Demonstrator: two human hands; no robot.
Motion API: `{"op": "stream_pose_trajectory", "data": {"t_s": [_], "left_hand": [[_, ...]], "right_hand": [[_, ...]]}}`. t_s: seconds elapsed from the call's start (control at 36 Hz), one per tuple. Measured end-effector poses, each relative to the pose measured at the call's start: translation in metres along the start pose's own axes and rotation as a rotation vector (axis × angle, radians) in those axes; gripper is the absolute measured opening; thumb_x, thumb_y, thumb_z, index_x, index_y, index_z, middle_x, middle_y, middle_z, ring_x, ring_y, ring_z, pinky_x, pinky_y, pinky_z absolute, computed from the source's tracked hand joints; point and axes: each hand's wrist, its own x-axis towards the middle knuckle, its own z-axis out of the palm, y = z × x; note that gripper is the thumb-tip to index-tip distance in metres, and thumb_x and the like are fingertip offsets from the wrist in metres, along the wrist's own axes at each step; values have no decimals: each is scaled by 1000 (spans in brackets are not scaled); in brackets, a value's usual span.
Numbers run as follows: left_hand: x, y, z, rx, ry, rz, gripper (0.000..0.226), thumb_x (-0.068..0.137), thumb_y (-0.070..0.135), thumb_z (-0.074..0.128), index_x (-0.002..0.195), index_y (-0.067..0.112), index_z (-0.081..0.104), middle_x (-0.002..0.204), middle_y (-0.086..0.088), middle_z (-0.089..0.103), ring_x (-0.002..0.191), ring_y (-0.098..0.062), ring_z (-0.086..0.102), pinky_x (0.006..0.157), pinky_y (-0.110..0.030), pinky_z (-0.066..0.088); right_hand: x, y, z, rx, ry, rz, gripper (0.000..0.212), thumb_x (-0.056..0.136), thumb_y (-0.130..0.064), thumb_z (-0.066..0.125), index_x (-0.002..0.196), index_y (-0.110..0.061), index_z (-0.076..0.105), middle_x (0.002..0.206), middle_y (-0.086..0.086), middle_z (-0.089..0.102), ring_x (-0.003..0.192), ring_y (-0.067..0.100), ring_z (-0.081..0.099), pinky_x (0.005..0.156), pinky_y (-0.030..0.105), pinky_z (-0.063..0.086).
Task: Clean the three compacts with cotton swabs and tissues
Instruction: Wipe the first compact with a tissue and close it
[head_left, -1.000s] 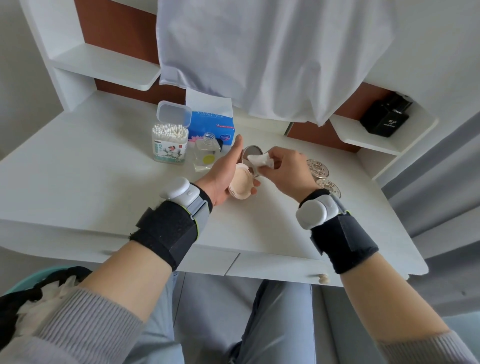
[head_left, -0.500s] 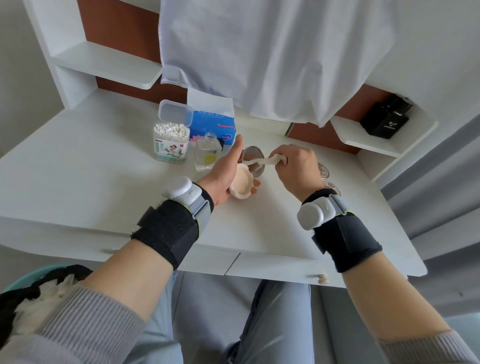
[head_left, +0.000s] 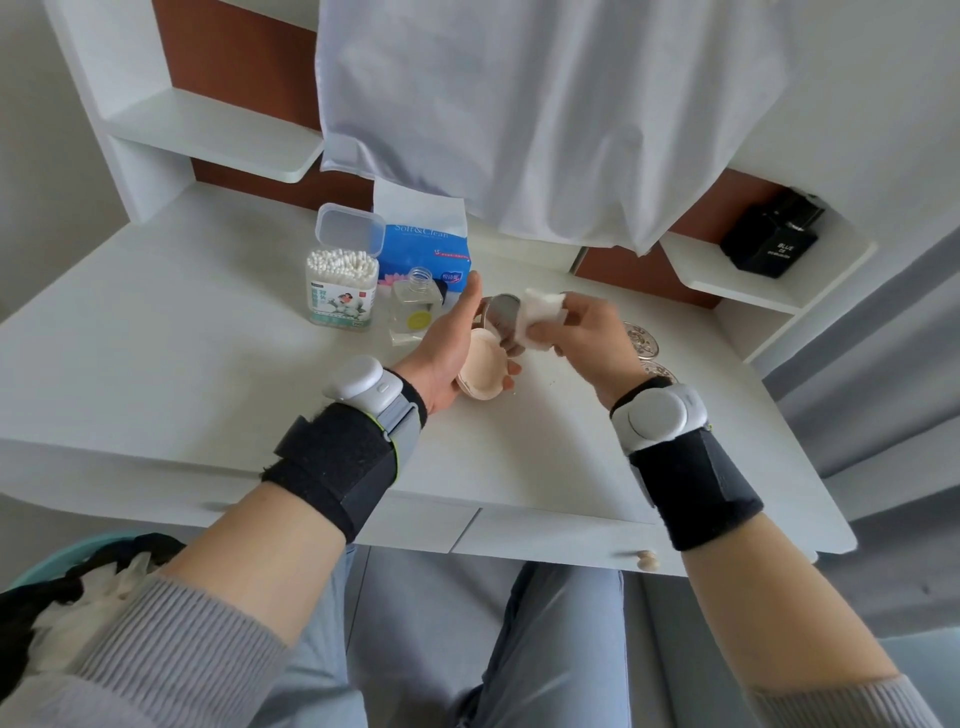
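Observation:
My left hand (head_left: 448, 347) grips an opened compact (head_left: 480, 373) above the desk, its beige puff facing up and its round mirror lid (head_left: 503, 321) raised. My right hand (head_left: 587, 340) pinches a folded white tissue (head_left: 541, 313) that lies against the mirror's right edge. Two closed silver compacts (head_left: 642, 338) lie on the desk behind my right hand, partly hidden by it. An open box of cotton swabs (head_left: 340, 285) and a blue tissue pack (head_left: 423, 250) stand at the back left.
A small clear bottle (head_left: 413, 312) without a cap stands just left of my left hand. A white cloth (head_left: 545, 114) hangs over the back of the white desk (head_left: 156, 332). A black box (head_left: 774, 244) sits on the right shelf.
The tissue in my right hand went from a bunched wad to a stretched strip and is now a folded pad against the mirror. My left hand kept the compact in place.

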Motion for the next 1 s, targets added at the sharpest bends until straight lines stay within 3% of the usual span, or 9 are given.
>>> {"op": "stream_pose_trajectory", "data": {"t_s": [0.14, 0.28, 0.39, 0.5, 0.67, 0.86, 0.94, 1.0], "left_hand": [[0, 0, 0, -19, 6, -15, 64, 90, 69, 33, 118, 15, 53, 95, -21, 61, 67, -32, 65, 58, -38, 56], [1, 0, -1, -15, 12, -22, 68, 89, 69, 34, 130, 17, 48, 97, -20, 66, 70, -33, 67, 59, -40, 57], [-1, 1, 0, -11, 16, -11, 67, 91, 68, 32, 129, 17, 50, 96, -20, 67, 69, -32, 68, 62, -42, 57], [-1, 1, 0, -29, 10, -2, 67, 92, 67, 30, 129, 14, 52, 101, -25, 67, 71, -32, 68, 63, -42, 57], [-4, 2, -2, -108, -17, 13, 65, 95, 63, 29, 125, 12, 58, 95, -18, 68, 72, -32, 66, 63, -39, 56], [-6, 3, 0, -99, -74, 1, 62, 94, 64, 27, 113, 18, 64, 78, -13, 71, 64, -27, 67, 62, -38, 56], [-5, 2, 0, -89, -100, -15, 66, 94, 65, 25, 119, 18, 62, 84, -14, 71, 64, -27, 68, 64, -39, 56], [-5, 2, 0, -90, -113, -27, 67, 93, 66, 24, 121, 19, 61, 88, -12, 71, 67, -26, 69, 66, -40, 57]], "right_hand": [[0, 9, -3, 90, 189, 70, 13, 75, -12, 70, 83, -16, 61, 67, 0, 58, 61, 17, 51, 61, 34, 42], [-3, 13, 2, 287, 213, 129, 20, 79, 4, 67, 90, -8, 54, 90, 14, 61, 65, 21, 63, 65, 29, 57], [-5, 12, 7, 501, 166, 140, 25, 79, 7, 67, 89, -11, 52, 98, 11, 55, 81, 25, 63, 68, 31, 58], [-4, 17, 10, 276, 178, 119, 16, 79, -11, 71, 92, -8, 61, 84, 7, 63, 74, 17, 60, 63, 27, 48], [-4, 21, 15, 178, 163, 159, 33, 80, -20, 73, 96, 5, 58, 77, 10, 62, 58, 16, 59, 59, 34, 47], [-4, 12, 18, 364, 65, 267, 31, 86, -18, 63, 110, -1, 54, 74, 11, 66, 60, 21, 58, 58, 31, 48], [-2, 5, 23, 446, 26, 297, 34, 88, -21, 62, 114, -1, 54, 71, 9, 62, 56, 23, 57, 62, 35, 50], [-2, 0, 26, 478, -1, 315, 28, 90, -21, 59, 110, -2, 57, 67, 8, 58, 47, 20, 53, 53, 28, 47]]}}
